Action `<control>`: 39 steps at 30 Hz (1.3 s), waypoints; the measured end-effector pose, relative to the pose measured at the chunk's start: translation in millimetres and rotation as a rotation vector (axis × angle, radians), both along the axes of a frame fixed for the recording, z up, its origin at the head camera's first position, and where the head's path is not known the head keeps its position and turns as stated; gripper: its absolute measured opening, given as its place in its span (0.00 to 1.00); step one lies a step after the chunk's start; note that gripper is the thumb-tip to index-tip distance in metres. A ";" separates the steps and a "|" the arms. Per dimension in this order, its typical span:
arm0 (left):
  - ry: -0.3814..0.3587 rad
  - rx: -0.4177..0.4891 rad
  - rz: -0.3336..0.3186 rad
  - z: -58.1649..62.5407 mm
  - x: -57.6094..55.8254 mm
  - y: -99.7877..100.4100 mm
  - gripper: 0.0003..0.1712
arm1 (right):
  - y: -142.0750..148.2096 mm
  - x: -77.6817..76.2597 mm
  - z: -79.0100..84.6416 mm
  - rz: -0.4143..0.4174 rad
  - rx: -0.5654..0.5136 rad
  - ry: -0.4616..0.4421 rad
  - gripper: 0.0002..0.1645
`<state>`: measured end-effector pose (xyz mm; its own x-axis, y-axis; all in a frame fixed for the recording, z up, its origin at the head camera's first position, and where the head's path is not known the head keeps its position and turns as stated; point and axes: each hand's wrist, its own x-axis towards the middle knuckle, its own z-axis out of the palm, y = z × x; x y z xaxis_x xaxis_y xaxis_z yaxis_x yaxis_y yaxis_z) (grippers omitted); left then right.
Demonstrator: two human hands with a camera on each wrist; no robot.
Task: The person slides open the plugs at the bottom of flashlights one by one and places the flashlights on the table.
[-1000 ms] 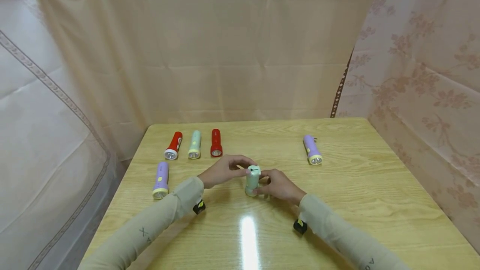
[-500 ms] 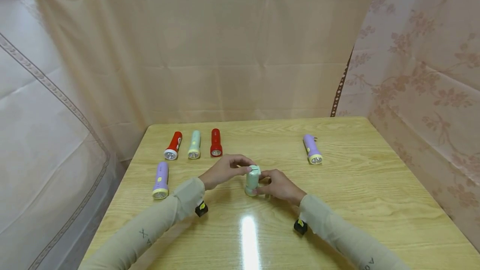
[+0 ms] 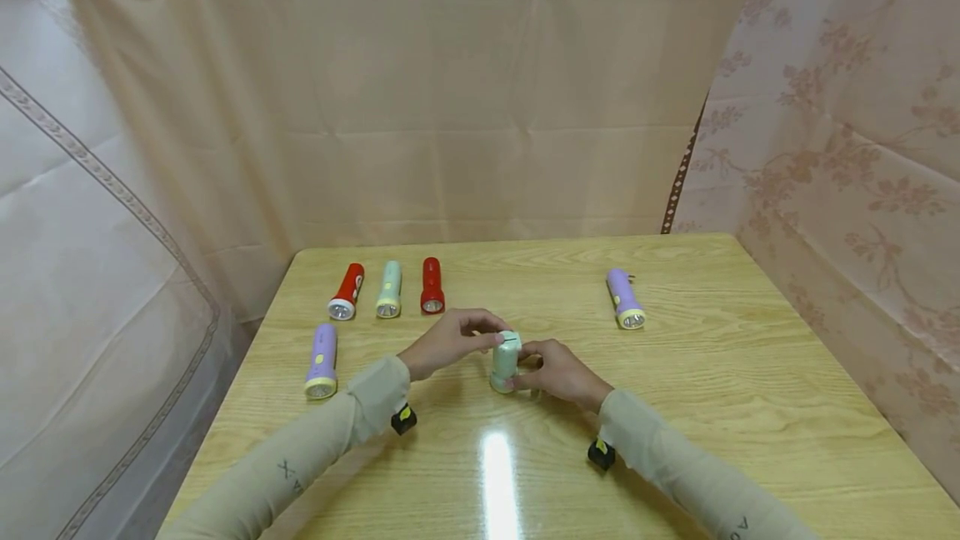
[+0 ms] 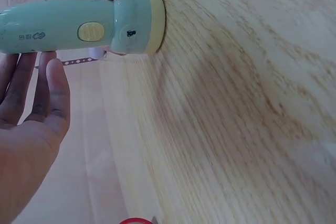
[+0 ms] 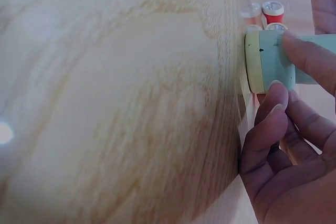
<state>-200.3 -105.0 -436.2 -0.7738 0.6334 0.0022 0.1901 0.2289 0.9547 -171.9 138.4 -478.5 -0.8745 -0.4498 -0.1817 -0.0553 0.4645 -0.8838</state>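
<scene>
A mint-green flashlight (image 3: 505, 365) stands upright, lens end down on the table, a thin dark line across its top end. My left hand (image 3: 455, 341) holds it near the top, thumb at the upper edge. My right hand (image 3: 564, 372) grips it lower down. In the left wrist view the flashlight (image 4: 58, 24) shows a pale yellow oval switch (image 4: 91, 31), with left fingertips against the body. The right wrist view shows my right thumb and fingers around the wide green head (image 5: 275, 59), just above its cream rim (image 5: 253, 61). Its lens is hidden against the tabletop.
At the back left of the wooden table (image 3: 720, 440) lie a red-and-white flashlight (image 3: 348, 292), another mint one (image 3: 389, 288) and a red one (image 3: 432, 285). A purple flashlight (image 3: 322, 359) lies nearer at left, another purple flashlight (image 3: 625, 298) at back right. Cloth hangs behind.
The dark mark on the flashlight's top end, a loose squiggle a second ago, now shows as a thin straight line. My left wrist has shifted slightly right; the right hand stays put.
</scene>
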 end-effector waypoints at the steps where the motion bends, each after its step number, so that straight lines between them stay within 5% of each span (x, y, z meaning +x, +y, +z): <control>1: -0.003 0.000 0.002 -0.2 0.0 -0.1 0.14 | 0.1 0.0 -0.2 0.000 0.000 -0.001 0.24; 39: -0.050 0.010 0.078 1.8 1.8 3.2 0.10 | 1.5 -1.1 -3.0 -0.003 -0.023 -0.019 0.24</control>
